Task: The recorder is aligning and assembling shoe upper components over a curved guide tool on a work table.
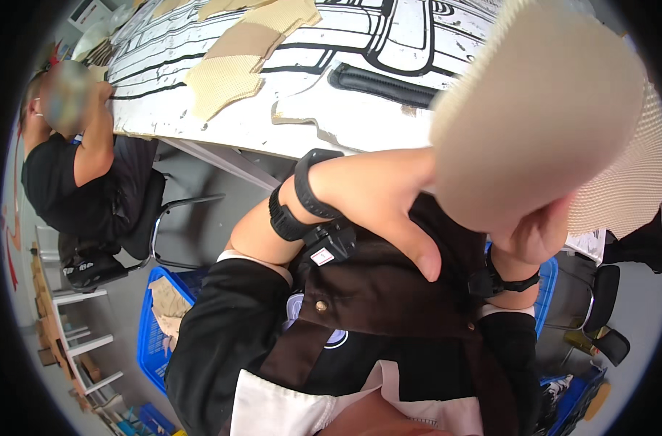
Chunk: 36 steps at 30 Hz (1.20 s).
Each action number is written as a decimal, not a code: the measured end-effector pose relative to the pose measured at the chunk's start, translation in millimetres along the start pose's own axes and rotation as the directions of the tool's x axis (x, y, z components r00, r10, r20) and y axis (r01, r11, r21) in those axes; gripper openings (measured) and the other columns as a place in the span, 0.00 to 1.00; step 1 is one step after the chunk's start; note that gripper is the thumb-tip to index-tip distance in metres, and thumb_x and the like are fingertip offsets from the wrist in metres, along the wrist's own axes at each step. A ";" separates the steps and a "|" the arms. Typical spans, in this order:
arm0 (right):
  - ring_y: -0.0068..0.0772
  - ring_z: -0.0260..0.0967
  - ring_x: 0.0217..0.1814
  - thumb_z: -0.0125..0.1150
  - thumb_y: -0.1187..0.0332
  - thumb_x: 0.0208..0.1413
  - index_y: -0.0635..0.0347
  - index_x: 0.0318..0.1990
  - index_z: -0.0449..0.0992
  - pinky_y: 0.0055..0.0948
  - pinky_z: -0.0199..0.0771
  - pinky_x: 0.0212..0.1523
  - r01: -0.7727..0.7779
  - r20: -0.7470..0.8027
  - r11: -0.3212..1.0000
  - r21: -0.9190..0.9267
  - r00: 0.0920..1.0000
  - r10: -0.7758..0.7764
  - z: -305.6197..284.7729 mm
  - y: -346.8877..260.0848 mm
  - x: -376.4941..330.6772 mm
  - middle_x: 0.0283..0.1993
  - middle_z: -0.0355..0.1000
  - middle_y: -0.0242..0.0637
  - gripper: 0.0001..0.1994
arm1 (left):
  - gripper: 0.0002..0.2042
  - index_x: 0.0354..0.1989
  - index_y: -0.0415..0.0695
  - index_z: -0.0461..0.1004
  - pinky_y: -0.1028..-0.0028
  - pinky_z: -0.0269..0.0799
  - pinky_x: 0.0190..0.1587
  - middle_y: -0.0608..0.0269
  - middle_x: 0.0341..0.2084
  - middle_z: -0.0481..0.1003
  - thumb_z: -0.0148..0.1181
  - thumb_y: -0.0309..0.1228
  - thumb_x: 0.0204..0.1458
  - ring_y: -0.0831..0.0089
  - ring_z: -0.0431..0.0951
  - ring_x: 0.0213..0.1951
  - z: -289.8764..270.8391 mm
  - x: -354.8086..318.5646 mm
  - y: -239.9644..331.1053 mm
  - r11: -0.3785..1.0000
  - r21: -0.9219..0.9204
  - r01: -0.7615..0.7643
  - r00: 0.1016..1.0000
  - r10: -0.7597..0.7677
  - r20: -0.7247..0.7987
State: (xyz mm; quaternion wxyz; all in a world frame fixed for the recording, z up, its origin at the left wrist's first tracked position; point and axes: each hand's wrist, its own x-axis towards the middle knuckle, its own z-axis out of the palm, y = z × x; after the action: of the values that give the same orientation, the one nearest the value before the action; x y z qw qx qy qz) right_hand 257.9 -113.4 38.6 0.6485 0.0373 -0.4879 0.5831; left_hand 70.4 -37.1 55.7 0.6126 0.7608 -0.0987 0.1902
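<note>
A large beige fabric piece (534, 123), smooth on this face with a rounded lower end, is raised close in front of me. My right hand (536, 234) grips its lower edge with curled fingers, partly hidden by the piece. Behind its right side shows a cream mesh-textured piece (622, 185); I cannot tell whether it is joined to the first. My left hand (389, 192) reaches to the left edge of the beige piece, thumb stretched out and apart from it. The other left fingers are hidden behind the piece.
On the white table (156, 112) with black line drawings lie cream mesh cutouts (222, 83), a black padded strip (382, 86) and a pale cut piece (309, 109). Another person (73, 167) sits at the left. Blue baskets (153, 327) stand beside me; a black chair (600, 305) is at right.
</note>
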 end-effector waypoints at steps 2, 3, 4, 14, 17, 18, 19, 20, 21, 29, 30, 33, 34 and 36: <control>0.39 0.56 0.63 0.38 0.53 0.64 0.60 0.63 0.54 0.40 0.56 0.62 -0.006 0.000 1.000 0.000 1.000 0.006 11.9 -2.8 1.7 0.62 0.59 0.43 0.26 | 0.36 0.56 0.33 0.61 0.70 0.61 0.55 0.55 0.50 0.70 0.72 0.34 0.39 0.65 0.68 0.52 7.8 -19.5 -3.1 0.989 0.046 -0.144 0.939 0.151 -0.310; 0.39 0.57 0.62 0.42 0.56 0.63 0.61 0.63 0.54 0.38 0.57 0.61 -0.111 -0.163 0.933 -0.341 0.985 0.057 20.1 -3.1 1.0 0.61 0.60 0.41 0.25 | 0.32 0.57 0.33 0.61 0.70 0.62 0.54 0.56 0.50 0.70 0.69 0.32 0.43 0.65 0.68 0.52 17.8 -28.3 -5.9 0.971 -0.028 -0.238 0.833 0.189 -0.521; 0.38 0.58 0.61 0.47 0.59 0.61 0.61 0.62 0.54 0.36 0.59 0.60 -0.245 -0.330 0.747 -0.618 0.943 0.037 24.7 -4.5 3.8 0.60 0.61 0.39 0.25 | 0.29 0.57 0.32 0.62 0.71 0.62 0.54 0.56 0.50 0.70 0.64 0.30 0.47 0.66 0.69 0.51 24.4 -28.7 0.7 0.968 0.038 -0.248 0.696 0.205 -0.688; 0.26 0.69 0.23 0.52 0.71 0.59 0.72 0.43 0.68 0.22 0.71 0.19 -0.436 -0.551 0.624 -0.648 0.835 0.010 -0.3 -34.3 -1.3 0.31 0.72 0.41 0.11 | 0.16 0.48 0.33 0.68 0.74 0.72 0.37 0.57 0.36 0.74 0.58 0.22 0.51 0.71 0.75 0.35 1.3 -68.2 28.3 0.953 0.248 0.173 0.542 0.118 -0.832; 0.31 0.72 0.26 0.50 0.71 0.60 0.73 0.42 0.68 0.25 0.75 0.25 -0.443 -0.601 0.672 -0.594 0.799 -0.004 -2.8 -40.7 2.5 0.31 0.72 0.45 0.11 | 0.15 0.46 0.34 0.69 0.75 0.72 0.36 0.58 0.35 0.74 0.59 0.23 0.50 0.72 0.75 0.35 2.2 -66.3 28.4 0.999 0.005 0.049 0.577 -0.024 -0.817; 0.32 0.73 0.29 0.52 0.71 0.59 0.73 0.43 0.67 0.26 0.75 0.30 -0.350 -0.563 0.757 -0.552 0.826 -0.029 -4.7 -41.4 1.0 0.32 0.72 0.46 0.11 | 0.15 0.46 0.34 0.69 0.75 0.72 0.36 0.58 0.35 0.74 0.59 0.23 0.50 0.72 0.75 0.35 2.9 -63.5 28.2 0.999 0.001 0.049 0.569 -0.027 -0.822; 0.33 0.73 0.33 0.53 0.72 0.58 0.74 0.45 0.67 0.27 0.76 0.34 -0.253 -0.528 0.830 -0.498 0.847 -0.059 -5.8 -40.9 0.3 0.33 0.72 0.47 0.12 | 0.14 0.45 0.34 0.70 0.75 0.71 0.37 0.59 0.34 0.74 0.59 0.23 0.50 0.72 0.75 0.35 3.9 -59.8 28.3 0.990 0.047 0.135 0.577 -0.040 -0.815; 0.33 0.73 0.33 0.53 0.72 0.58 0.74 0.45 0.67 0.27 0.76 0.34 -0.262 -0.533 0.830 -0.492 0.844 -0.049 -4.0 -37.2 0.4 0.33 0.72 0.47 0.12 | 0.13 0.44 0.35 0.71 0.75 0.71 0.38 0.59 0.34 0.74 0.59 0.24 0.50 0.73 0.75 0.34 5.2 -56.2 27.1 0.971 0.091 0.222 0.587 -0.058 -0.808; 0.34 0.72 0.38 0.57 0.75 0.53 0.75 0.47 0.65 0.28 0.74 0.40 -0.240 -0.532 0.835 -0.496 0.844 -0.074 1.0 -29.9 1.8 0.36 0.72 0.47 0.16 | 0.13 0.44 0.35 0.71 0.75 0.71 0.38 0.59 0.34 0.74 0.59 0.24 0.50 0.73 0.75 0.34 4.7 -53.3 24.6 0.971 0.081 0.226 0.581 -0.067 -0.811; 0.35 0.68 0.52 0.65 0.86 0.39 0.75 0.52 0.64 0.31 0.68 0.54 -0.364 -0.616 0.810 -0.460 0.787 0.003 2.2 2.7 -0.5 0.49 0.69 0.46 0.28 | 0.16 0.46 0.36 0.72 0.74 0.69 0.44 0.60 0.39 0.75 0.62 0.25 0.48 0.70 0.74 0.41 10.7 -35.8 21.9 0.983 0.063 0.173 0.582 -0.051 -0.812; 0.34 0.69 0.50 0.66 0.84 0.40 0.73 0.52 0.65 0.30 0.68 0.53 -0.260 -0.601 0.850 -0.459 0.795 -0.081 5.6 8.1 1.4 0.48 0.70 0.44 0.27 | 0.15 0.44 0.36 0.73 0.74 0.70 0.44 0.59 0.38 0.76 0.63 0.25 0.47 0.70 0.75 0.40 8.5 -36.8 21.4 0.963 0.080 0.258 0.566 -0.084 -0.820; 0.34 0.69 0.49 0.67 0.81 0.41 0.71 0.52 0.65 0.29 0.67 0.54 -0.029 -0.293 0.594 -0.804 0.889 -0.353 -8.6 15.3 -9.4 0.48 0.70 0.43 0.28 | 0.25 0.53 0.35 0.65 0.70 0.68 0.48 0.57 0.44 0.72 0.64 0.26 0.46 0.69 0.73 0.45 8.3 -56.4 7.6 0.934 0.218 0.284 0.648 -0.019 -0.761; 0.33 0.68 0.50 0.69 0.79 0.41 0.68 0.53 0.65 0.29 0.67 0.53 0.079 -0.288 0.680 -0.729 0.866 -0.409 -0.9 24.2 -6.9 0.50 0.69 0.41 0.28 | 0.24 0.52 0.36 0.65 0.69 0.70 0.46 0.57 0.43 0.72 0.63 0.25 0.46 0.68 0.74 0.43 3.7 -64.7 -1.3 0.795 0.569 0.211 0.735 0.255 -0.629; 0.32 0.68 0.49 0.69 0.79 0.41 0.67 0.53 0.65 0.29 0.68 0.51 0.049 -0.361 0.838 -0.544 0.887 -0.287 8.1 37.9 -8.2 0.50 0.69 0.40 0.29 | 0.19 0.47 0.36 0.70 0.71 0.70 0.43 0.58 0.39 0.74 0.64 0.27 0.46 0.68 0.75 0.40 11.5 -63.0 -6.8 0.873 0.434 0.222 0.629 0.211 -0.748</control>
State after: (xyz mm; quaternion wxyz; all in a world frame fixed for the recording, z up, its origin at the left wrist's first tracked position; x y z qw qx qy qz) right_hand 224.3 -112.2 17.5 0.7748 -0.2248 -0.4670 0.3619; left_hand 17.7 -51.8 21.7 0.3825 0.7322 0.2284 0.5152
